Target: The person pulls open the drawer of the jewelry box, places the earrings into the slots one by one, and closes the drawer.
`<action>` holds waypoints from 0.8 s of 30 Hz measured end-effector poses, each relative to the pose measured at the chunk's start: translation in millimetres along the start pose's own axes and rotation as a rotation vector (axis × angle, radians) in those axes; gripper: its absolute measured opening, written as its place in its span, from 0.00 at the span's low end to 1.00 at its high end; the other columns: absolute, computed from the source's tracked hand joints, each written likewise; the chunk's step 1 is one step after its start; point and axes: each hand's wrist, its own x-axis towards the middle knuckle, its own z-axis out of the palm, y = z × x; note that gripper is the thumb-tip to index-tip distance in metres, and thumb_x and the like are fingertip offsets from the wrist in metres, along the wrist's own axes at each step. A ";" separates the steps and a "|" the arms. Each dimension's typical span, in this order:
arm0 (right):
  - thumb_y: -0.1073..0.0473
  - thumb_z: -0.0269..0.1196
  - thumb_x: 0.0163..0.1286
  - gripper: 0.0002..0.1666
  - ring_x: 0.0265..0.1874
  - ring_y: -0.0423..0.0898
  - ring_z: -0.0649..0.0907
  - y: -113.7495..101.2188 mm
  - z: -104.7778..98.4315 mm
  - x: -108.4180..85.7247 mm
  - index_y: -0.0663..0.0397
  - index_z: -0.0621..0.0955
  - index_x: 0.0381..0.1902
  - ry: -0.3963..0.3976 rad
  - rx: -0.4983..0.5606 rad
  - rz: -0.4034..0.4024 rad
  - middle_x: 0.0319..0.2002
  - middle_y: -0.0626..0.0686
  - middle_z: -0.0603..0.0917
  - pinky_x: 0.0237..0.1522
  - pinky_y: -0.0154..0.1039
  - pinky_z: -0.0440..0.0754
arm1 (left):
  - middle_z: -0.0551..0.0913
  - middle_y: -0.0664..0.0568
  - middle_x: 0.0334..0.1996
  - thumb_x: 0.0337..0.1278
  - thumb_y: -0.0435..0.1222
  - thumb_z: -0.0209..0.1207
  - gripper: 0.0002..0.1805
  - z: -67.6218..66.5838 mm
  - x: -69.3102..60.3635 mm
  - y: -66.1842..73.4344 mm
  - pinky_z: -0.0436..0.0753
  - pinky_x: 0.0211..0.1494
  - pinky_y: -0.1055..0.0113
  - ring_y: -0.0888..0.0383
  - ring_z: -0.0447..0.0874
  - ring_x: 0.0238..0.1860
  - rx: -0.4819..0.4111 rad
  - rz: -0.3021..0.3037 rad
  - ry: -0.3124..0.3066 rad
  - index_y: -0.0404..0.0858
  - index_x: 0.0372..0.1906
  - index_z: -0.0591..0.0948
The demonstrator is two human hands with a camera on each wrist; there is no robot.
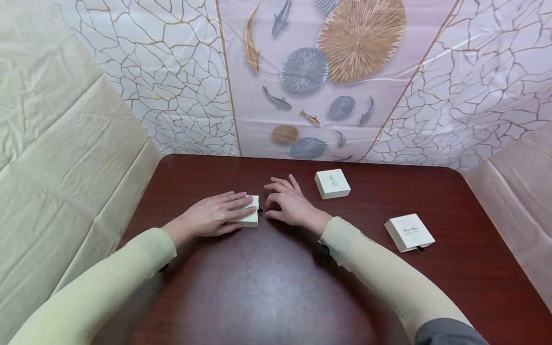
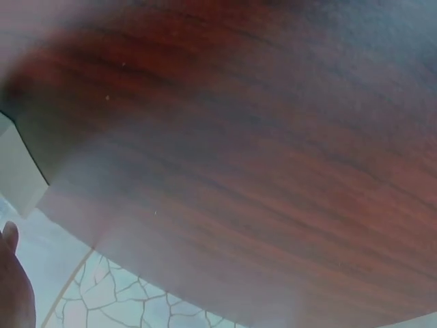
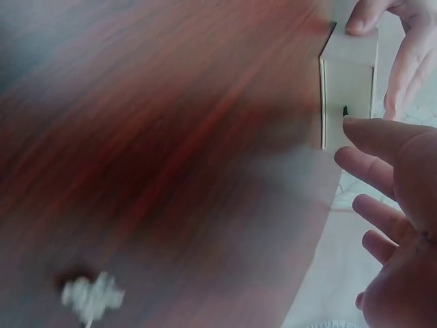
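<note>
A small white box [image 1: 254,221] with a short black tab [image 1: 260,211] on its right end lies on the table. My left hand [image 1: 217,214] rests over it, fingers straight across the top. In the right wrist view the left thumb [image 3: 362,17] touches one side of this box [image 3: 348,82]. Close to the tab end is my right hand [image 1: 291,203], its fingers loosely bent; the right thumb tip [image 3: 362,131] appears beside the tab, contact unclear. Part of the box [image 2: 20,171] shows at the left wrist view's edge.
Two more white boxes with dark print stand to the right, one farther back [image 1: 333,184] and one nearer [image 1: 409,233] with a black tab. Patterned cloth [image 1: 302,129] hangs behind the dark red-brown table [image 1: 241,297]. A whitish frayed tuft [image 3: 92,298] shows in the right wrist view.
</note>
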 end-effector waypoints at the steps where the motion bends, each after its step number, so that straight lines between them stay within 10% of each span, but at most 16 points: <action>1: 0.50 0.76 0.69 0.08 0.82 0.59 0.64 1.4 -2.3 -2.6 0.45 0.89 0.39 0.005 -0.007 0.000 0.73 0.56 0.78 0.81 0.71 0.46 | 0.77 0.41 0.74 0.68 0.46 0.71 0.33 -2.1 0.2 0.1 0.76 0.74 0.44 0.42 0.75 0.75 0.002 -0.002 0.000 0.41 0.74 0.79; 24: 0.54 0.75 0.68 0.28 0.79 0.65 0.66 52.6 -62.5 -68.0 0.57 0.84 0.62 0.029 -0.060 0.057 0.72 0.64 0.77 0.81 0.69 0.51 | 0.76 0.42 0.75 0.70 0.50 0.68 0.35 -37.2 17.4 21.3 0.75 0.75 0.46 0.43 0.75 0.75 0.065 -0.076 -0.048 0.41 0.76 0.78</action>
